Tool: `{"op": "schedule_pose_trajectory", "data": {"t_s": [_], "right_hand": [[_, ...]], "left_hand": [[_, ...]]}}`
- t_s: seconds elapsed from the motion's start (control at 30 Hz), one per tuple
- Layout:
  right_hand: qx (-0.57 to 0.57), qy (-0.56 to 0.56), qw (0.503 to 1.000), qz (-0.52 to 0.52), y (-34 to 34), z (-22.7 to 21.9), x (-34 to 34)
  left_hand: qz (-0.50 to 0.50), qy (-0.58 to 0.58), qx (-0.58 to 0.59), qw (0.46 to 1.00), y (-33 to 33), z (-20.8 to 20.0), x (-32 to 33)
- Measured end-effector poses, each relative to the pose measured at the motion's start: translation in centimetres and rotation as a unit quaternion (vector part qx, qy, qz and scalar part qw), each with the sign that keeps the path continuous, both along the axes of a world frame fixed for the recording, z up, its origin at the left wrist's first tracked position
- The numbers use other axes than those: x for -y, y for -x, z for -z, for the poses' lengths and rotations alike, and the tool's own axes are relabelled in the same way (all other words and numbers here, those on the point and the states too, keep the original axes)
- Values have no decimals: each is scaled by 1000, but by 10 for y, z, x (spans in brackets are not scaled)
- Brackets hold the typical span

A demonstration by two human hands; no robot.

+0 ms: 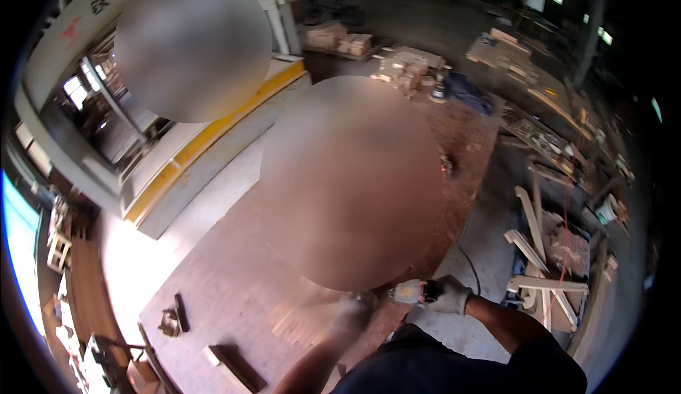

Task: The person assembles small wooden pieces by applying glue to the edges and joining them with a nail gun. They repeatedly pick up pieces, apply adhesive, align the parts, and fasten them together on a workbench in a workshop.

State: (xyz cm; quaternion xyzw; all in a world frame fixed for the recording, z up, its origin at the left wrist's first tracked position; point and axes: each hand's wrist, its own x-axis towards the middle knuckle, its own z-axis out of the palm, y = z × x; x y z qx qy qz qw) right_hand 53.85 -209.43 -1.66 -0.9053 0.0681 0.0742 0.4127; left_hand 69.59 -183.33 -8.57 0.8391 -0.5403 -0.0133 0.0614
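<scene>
In a pale work glove, my right hand (452,296) is closed around the grip of a power drill (409,292) with a grey and red body. The drill points left, over the near edge of the large brown work table (213,266). My left hand (352,314), also gloved, is low over the table beside some pale wooden slats (301,321). Motion smears it, and a large blurred disc covers the area just beyond, so its fingers cannot be made out.
A wooden block (233,367) and a small metal piece (170,322) lie on the table's left part. A black cable (469,263) hangs at the right near a bin with wood offcuts (546,287). Beyond the table stands a machine with a yellow edge (213,135). Stacked wood (408,68) is farther back.
</scene>
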Motion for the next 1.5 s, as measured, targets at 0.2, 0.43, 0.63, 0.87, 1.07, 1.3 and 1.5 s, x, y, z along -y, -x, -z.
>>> {"op": "schedule_pose_trajectory", "data": {"t_s": [0.2,0.43,0.63,0.87,1.07,1.3,1.5], "right_hand": [[-105,111,988,-36,-24,-69,-9],[-38,111,993,21,-30,-64,2],[-91,7,994,-58,-87,-82,-10],[-143,145,963,-174,-143,-139,-46],[-142,193,947,-213,-177,-134,-67],[-166,156,937,-263,-218,-126,-102],[-217,176,909,-308,-240,-121,-121]], "left_hand": [[-18,-25,-86,996,-8,-22,-7],[-14,-84,-23,996,-7,-7,3],[-71,75,13,995,1,13,-2],[-186,149,-100,966,23,50,29],[-239,77,-220,943,27,-4,40],[-178,-5,-147,973,29,-6,38],[-153,4,-220,963,25,1,40]]}}
